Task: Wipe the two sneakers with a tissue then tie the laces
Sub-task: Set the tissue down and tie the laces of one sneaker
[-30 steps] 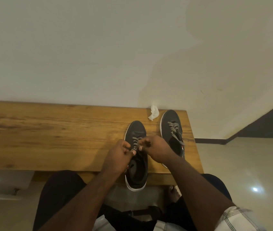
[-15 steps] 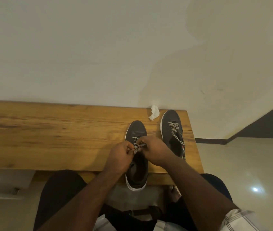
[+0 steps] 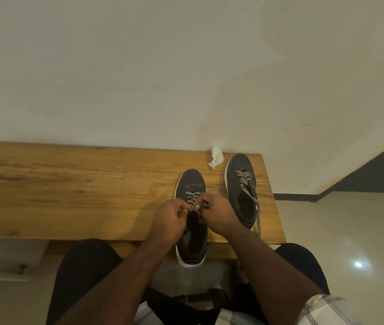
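Both hands work at the near shoe (image 3: 192, 184) on the bench (image 3: 69, 184) — the left hand (image 3: 171, 218) and right hand (image 3: 218, 213) each pinch its striped laces (image 3: 193, 200) in a closed grip. Right of this shoe stands the second shoe (image 3: 241, 179), its lace (image 3: 258, 221) trailing loose. Beyond the near shoe's toe lies a crumpled tissue (image 3: 215, 157)

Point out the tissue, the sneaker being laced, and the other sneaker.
tissue (image 3: 216, 157), head view, middle of the crumpled wad.
left sneaker (image 3: 192, 181), head view, dark toe cap above the laces.
right sneaker (image 3: 238, 163), head view, dark toe cap.
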